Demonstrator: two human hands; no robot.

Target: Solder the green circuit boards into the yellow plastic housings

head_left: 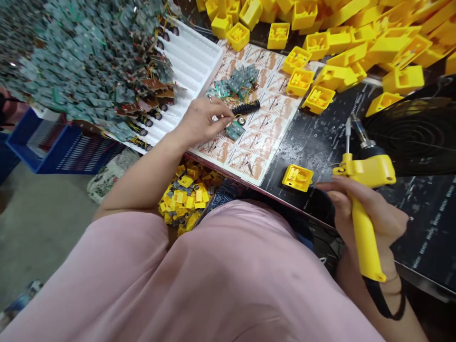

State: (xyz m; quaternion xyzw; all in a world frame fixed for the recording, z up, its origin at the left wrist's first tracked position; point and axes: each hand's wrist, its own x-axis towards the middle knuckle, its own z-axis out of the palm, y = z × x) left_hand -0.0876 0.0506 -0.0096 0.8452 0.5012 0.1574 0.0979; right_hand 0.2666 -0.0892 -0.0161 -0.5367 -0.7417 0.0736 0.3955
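Note:
In the head view my left hand is closed in a pinch over the patterned sheet. Its fingertips are at a small circuit board with a round metal part and wires; whether they grip a wire or the board is unclear. Just beyond lie a black ribbed piece and a small heap of grey-green circuit boards. My right hand is wrapped around the handle of a yellow soldering gun, its metal tip pointing away from me. Left of that hand, a yellow plastic housing sits open side up on the black bench.
Yellow housings are piled along the back right. A large mass of circuit boards covers a white ridged foam tray at left. A black coiled fan grille lies at right. Below are a blue crate and yellow parts.

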